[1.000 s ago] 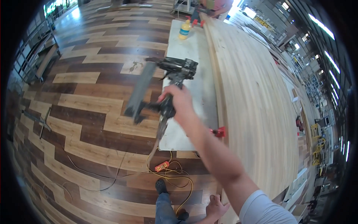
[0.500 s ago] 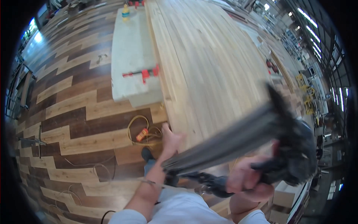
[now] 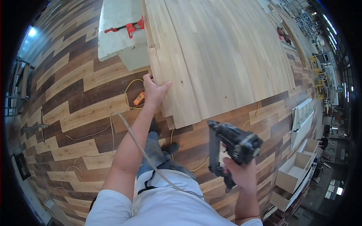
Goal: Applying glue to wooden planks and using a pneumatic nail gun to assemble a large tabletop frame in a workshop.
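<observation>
A large pale wooden panel (image 3: 222, 64), made of joined boards, fills the upper middle. My left hand (image 3: 154, 92) grips its near left edge, thumb on top and fingers over the side, where narrower edge strips (image 3: 160, 71) lie along the board. To the right, off the panel's near edge, my right hand (image 3: 241, 173) is wrapped round the handle of a black nail gun (image 3: 235, 145). The gun is held in the air, apart from the wood. A pale air hose (image 3: 137, 143) crosses over my left forearm and in front of my body.
A red bar clamp (image 3: 130, 28) is at the panel's left side, over a white support (image 3: 120, 41). An orange power strip (image 3: 139, 98) and yellow cord (image 3: 128, 90) lie on the patterned floor (image 3: 86, 113). Open wooden boxes (image 3: 294, 171) stand at the right.
The nail gun has swung from close in front of me, over the panel, down and away to the panel's near side. My left hand stays at the left edge; the view has shifted.
</observation>
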`<state>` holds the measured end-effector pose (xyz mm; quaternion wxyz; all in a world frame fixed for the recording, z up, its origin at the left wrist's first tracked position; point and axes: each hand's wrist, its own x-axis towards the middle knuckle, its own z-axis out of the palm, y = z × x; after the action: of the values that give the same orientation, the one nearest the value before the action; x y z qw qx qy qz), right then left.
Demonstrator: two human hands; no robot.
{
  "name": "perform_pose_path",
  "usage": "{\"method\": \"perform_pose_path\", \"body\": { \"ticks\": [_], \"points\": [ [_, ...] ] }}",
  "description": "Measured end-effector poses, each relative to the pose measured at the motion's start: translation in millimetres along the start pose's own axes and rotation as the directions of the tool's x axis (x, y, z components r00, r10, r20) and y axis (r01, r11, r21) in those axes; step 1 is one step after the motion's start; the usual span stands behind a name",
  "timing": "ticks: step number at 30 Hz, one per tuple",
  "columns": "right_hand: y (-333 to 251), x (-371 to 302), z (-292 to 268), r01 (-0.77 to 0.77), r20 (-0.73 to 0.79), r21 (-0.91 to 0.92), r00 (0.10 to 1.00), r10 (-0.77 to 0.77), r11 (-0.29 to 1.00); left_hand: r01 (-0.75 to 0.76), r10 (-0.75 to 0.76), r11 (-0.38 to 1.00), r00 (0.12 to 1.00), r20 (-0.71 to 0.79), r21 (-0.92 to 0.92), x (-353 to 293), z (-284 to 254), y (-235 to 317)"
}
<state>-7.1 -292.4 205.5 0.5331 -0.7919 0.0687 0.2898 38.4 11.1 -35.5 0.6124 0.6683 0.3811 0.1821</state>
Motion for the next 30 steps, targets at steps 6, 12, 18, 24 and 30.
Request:
{"method": "perform_pose_path", "body": {
  "ticks": [6,12,18,24,30],
  "points": [
    [2,43,36,0.047,0.215,-0.382,0.976,0.040,0.923,0.013,-0.010,0.994,1.000,-0.029,0.110,-2,-4,1],
    [-6,54,67,0.095,0.226,-0.472,0.974,0.017,0.877,0.029,-0.027,0.986,1.000,-0.012,0.162,-7,-4,8],
    [-11,54,81,0.170,0.284,-0.566,0.959,-0.003,0.807,0.047,-0.044,0.969,0.999,-0.015,0.242,-8,-6,12],
    [-14,52,84,0.143,0.274,-0.602,0.961,0.035,0.785,0.064,-0.066,0.969,0.998,0.002,0.238,-9,-6,16],
    [-21,55,88,0.088,0.235,-0.702,0.965,0.113,0.706,0.037,-0.037,0.975,0.999,-0.004,0.220,-8,-9,19]
  ]
}}
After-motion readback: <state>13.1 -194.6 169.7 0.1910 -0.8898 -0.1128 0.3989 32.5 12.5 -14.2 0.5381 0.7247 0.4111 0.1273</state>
